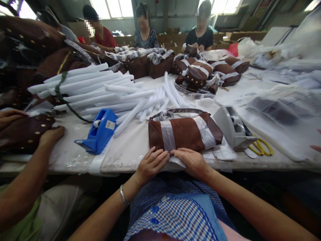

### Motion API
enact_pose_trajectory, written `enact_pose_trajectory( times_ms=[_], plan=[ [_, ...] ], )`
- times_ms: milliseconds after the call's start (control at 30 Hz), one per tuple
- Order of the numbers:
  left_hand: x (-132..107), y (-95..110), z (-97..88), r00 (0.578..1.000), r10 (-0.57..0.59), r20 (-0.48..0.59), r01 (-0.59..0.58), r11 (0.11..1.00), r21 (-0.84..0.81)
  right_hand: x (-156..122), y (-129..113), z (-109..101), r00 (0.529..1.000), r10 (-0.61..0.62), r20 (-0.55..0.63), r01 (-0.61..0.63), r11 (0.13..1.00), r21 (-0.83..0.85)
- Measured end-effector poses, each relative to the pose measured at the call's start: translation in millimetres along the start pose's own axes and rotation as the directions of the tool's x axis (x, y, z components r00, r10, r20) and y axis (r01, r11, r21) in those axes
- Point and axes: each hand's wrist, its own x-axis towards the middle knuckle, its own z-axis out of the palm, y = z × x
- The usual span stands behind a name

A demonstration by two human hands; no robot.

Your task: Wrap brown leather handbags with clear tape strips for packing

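A brown handbag (184, 135) lies on its side in front of me, with bands of pale wrapping around its two ends and a coiled strap behind it. My left hand (153, 163) presses its closed fingers on the bag's near edge, beside the left band. Close to it, my right hand (192, 163) grips the same edge with bent fingers. A scrap of white paper (177, 161) shows beneath the right fingers. The thumbs are partly hidden.
A blue tape dispenser (101, 131) stands left, a grey one (233, 129) right, near yellow-handled scissors (262, 147). White paper rolls (100, 88) and more wrapped bags (198, 72) lie behind. At left, a co-worker's hand (51, 135) touches a studded bag. Other people work across the table.
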Motion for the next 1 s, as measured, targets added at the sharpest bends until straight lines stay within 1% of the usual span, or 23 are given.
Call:
enact_pose_trajectory(
  times_ms=[233,400,533,633,700,867,1000],
  plan=[
    [1,-1,-4.4,1.000,0.001,-0.020,-0.002,0.998,-0.064,13,12,-3,0.995,0.085,0.046,-0.087,0.995,0.043],
    [3,6,-3.0,0.994,-0.098,-0.038,0.093,0.988,-0.121,20,24,0,0.986,0.136,0.092,-0.141,0.989,0.050],
    [3,10,0.3,0.988,-0.146,-0.040,0.140,0.981,-0.132,24,28,5,0.980,0.157,0.126,-0.159,0.987,0.006],
    [5,10,1.9,0.984,-0.174,-0.046,0.167,0.978,-0.123,31,28,9,0.973,0.197,0.123,-0.195,0.980,-0.030],
    [9,11,1.9,0.978,-0.197,-0.070,0.189,0.976,-0.112,36,28,10,0.964,0.238,0.114,-0.232,0.971,-0.062],
    [22,18,1.5,0.953,-0.275,-0.129,0.267,0.961,-0.077,44,26,13,0.940,0.334,0.067,-0.326,0.939,-0.110],
    [26,25,4.0,0.931,-0.339,-0.137,0.338,0.941,-0.031,45,25,15,0.919,0.392,0.045,-0.385,0.915,-0.122]
  ],
)
